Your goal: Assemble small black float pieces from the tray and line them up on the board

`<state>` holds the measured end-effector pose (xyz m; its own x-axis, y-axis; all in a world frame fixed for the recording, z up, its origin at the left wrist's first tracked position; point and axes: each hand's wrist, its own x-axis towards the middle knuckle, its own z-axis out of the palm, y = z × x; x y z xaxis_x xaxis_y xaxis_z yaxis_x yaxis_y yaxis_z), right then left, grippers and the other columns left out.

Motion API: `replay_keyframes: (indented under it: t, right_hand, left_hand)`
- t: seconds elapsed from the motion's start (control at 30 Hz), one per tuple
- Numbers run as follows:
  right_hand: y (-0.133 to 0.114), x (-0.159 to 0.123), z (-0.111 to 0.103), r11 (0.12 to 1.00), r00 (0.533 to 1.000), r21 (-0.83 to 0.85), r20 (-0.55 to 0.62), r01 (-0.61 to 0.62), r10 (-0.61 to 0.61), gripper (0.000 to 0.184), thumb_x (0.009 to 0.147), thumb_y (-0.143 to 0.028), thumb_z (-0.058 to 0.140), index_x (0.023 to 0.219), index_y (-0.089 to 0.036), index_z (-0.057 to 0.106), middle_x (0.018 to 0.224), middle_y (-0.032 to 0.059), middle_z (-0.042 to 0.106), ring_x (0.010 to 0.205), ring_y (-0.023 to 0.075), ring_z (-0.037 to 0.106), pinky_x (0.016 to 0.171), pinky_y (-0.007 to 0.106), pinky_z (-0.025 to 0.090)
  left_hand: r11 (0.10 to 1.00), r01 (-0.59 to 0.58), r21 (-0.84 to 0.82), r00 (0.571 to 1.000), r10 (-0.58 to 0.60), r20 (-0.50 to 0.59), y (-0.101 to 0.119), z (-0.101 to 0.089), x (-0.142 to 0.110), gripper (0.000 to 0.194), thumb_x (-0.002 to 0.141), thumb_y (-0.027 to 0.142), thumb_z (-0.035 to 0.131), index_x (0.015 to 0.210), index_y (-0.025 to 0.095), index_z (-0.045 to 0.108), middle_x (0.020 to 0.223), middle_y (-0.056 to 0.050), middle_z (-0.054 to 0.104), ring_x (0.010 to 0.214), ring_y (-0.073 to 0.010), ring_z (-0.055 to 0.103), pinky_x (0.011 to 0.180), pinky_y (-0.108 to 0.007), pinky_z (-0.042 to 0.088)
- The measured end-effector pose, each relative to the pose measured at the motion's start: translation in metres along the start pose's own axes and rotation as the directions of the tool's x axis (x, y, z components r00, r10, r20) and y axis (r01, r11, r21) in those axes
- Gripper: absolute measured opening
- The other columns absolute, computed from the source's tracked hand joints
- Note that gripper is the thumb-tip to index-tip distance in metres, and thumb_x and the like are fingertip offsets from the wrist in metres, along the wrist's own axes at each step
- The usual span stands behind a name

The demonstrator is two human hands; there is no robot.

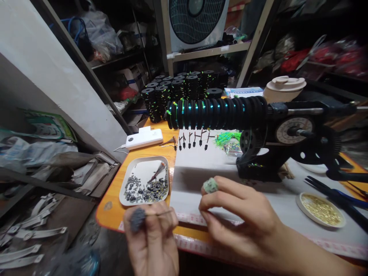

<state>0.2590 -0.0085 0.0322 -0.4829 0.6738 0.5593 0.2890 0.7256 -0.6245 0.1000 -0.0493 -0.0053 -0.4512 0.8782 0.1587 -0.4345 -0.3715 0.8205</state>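
Observation:
My left hand [155, 237] is closed at the table's front edge, pinching a thin strand [163, 212] between thumb and fingers. A dark grey, rough wrapping [137, 220] covers one of its fingertips. My right hand [241, 214] hovers over the white sheet with thumb and fingers curled together; anything between them is too small to make out. A pale green wrapping [211, 185] sits on one of its fingertips. Nearest my left hand is a white tray [124, 191] holding many small black and grey parts [143, 189] and a small bundle of stiff strands [156, 171].
Behind my hands stands a black winding machine [264, 153] carrying a roller of black rings [215, 113]. Several small dark stemmed pieces [189, 140] and green strands [228, 138] lie beneath. A dish of gold bits [320, 209], pliers [336, 191], a white power bank [144, 138] and black spools [178, 90] surround them.

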Motion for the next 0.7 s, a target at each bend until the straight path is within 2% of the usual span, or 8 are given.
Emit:
replay_keyframes:
  t: [0.1,0.17,0.2,0.27,0.33,0.47,0.6,0.7]
  right_hand:
    - [0.002,0.002,-0.003,0.994,0.998,-0.100,-0.020,0.053,-0.055,0.014,0.090,-0.006,0.053,0.092,-0.018,0.059,0.076,0.0024,0.052,0.067,0.0139,0.048,0.057,0.024,0.041]
    - [0.002,0.004,-0.003,0.992,0.998,-0.109,0.005,0.066,-0.066,0.014,0.091,-0.005,0.050,0.092,-0.018,0.057,0.075,0.0020,0.050,0.066,0.0137,0.046,0.056,0.024,0.040]
    - [0.001,0.004,-0.003,0.992,0.998,-0.102,0.005,0.069,-0.069,0.015,0.090,-0.005,0.049,0.091,-0.018,0.056,0.074,0.0015,0.049,0.065,0.0136,0.046,0.056,0.024,0.040]
    - [0.000,0.004,-0.002,0.995,0.998,-0.078,-0.012,0.063,-0.064,0.014,0.088,-0.004,0.050,0.087,-0.017,0.056,0.073,0.0006,0.047,0.066,0.0130,0.045,0.057,0.024,0.039]
    - [-0.001,0.004,-0.002,0.998,0.999,-0.058,-0.017,0.032,-0.033,0.012,0.087,-0.006,0.053,0.084,-0.016,0.058,0.074,0.0005,0.046,0.067,0.0125,0.046,0.058,0.023,0.038]
    - [0.001,0.004,-0.001,0.998,1.000,-0.052,-0.003,-0.018,0.018,0.011,0.088,-0.011,0.059,0.083,-0.015,0.068,0.072,0.0000,0.042,0.067,0.0133,0.046,0.057,0.024,0.035]
    - [0.004,0.007,0.000,0.998,1.000,-0.055,-0.018,-0.024,0.023,0.015,0.089,-0.012,0.060,0.082,-0.016,0.074,0.069,-0.0003,0.040,0.067,0.0144,0.046,0.057,0.025,0.034]
    - [0.005,0.006,0.000,0.998,0.998,-0.050,-0.062,-0.036,0.033,0.014,0.088,-0.012,0.062,0.083,-0.016,0.075,0.068,-0.0007,0.040,0.065,0.0139,0.045,0.056,0.025,0.033]
  left_hand:
    - [0.961,-0.104,0.256,0.994,0.090,0.065,0.012,-0.012,0.027,0.013,0.096,0.034,0.059,0.087,0.025,0.058,0.084,0.003,0.060,0.079,-0.0125,0.060,0.075,-0.026,0.050]
    - [0.874,-0.134,0.466,0.991,0.106,0.086,0.019,-0.021,0.048,0.007,0.097,0.031,0.057,0.096,0.024,0.056,0.116,-0.002,0.063,0.099,-0.0163,0.063,0.090,-0.031,0.049]
    - [0.831,-0.168,0.530,0.985,0.126,0.115,0.023,-0.025,0.059,0.007,0.098,0.030,0.055,0.097,0.024,0.053,0.118,-0.004,0.064,0.098,-0.0170,0.064,0.090,-0.033,0.050]
    - [0.706,-0.233,0.669,0.968,0.102,0.229,0.028,-0.031,0.080,0.011,0.100,0.029,0.048,0.091,0.023,0.046,0.096,-0.002,0.066,0.083,-0.0159,0.064,0.082,-0.032,0.051]
    - [0.545,-0.262,0.797,0.948,-0.009,0.318,0.030,-0.034,0.098,0.014,0.098,0.027,0.046,0.084,0.024,0.041,0.078,0.002,0.060,0.072,-0.0158,0.060,0.072,-0.029,0.048]
    - [0.350,-0.285,0.892,0.914,-0.182,0.363,0.022,-0.031,0.126,0.007,0.088,0.029,0.058,0.085,0.023,0.055,0.070,0.002,0.058,0.068,-0.0210,0.056,0.067,-0.033,0.041]
    - [0.270,-0.343,0.900,0.878,-0.249,0.410,0.011,-0.026,0.139,0.006,0.076,0.023,0.069,0.074,0.022,0.063,0.068,-0.001,0.060,0.067,-0.0240,0.056,0.070,-0.035,0.039]
    - [0.285,-0.344,0.895,0.893,-0.194,0.406,0.013,-0.024,0.132,0.009,0.079,0.021,0.064,0.071,0.021,0.063,0.075,-0.005,0.063,0.078,-0.0269,0.058,0.079,-0.039,0.040]
